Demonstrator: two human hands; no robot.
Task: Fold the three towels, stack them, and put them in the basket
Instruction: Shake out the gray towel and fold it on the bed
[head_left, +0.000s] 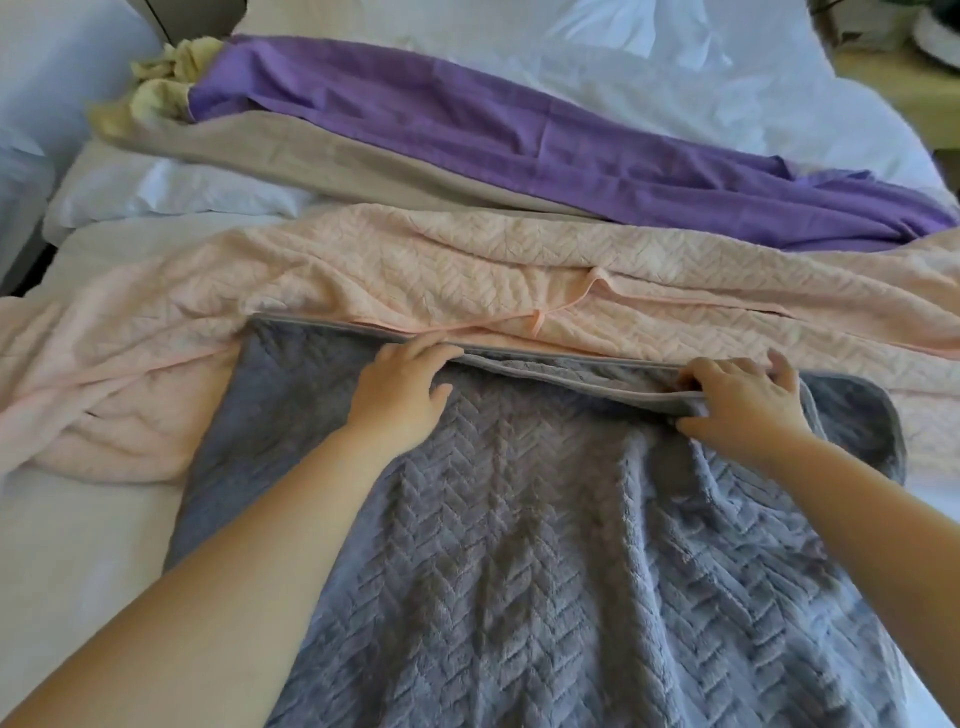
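Note:
A grey towel (545, 545) with a chevron texture lies spread over the near part of the white bed (78, 545), its far edge doubled over. My left hand (400, 387) rests flat on that far edge, fingers straight. My right hand (743, 402) pinches the folded edge near the towel's right corner, thumb below and fingers on top. Behind the grey towel lies a rumpled pink towel (467, 270) of the same texture. Farther back a purple cloth (493, 135) lies over a beige cloth (311, 161). No basket is in view.
A yellowish crumpled cloth (161, 78) sits at the far left behind the purple cloth. White pillows (171, 192) and white bedding (649, 67) fill the back. A wooden surface (909, 88) shows at the top right.

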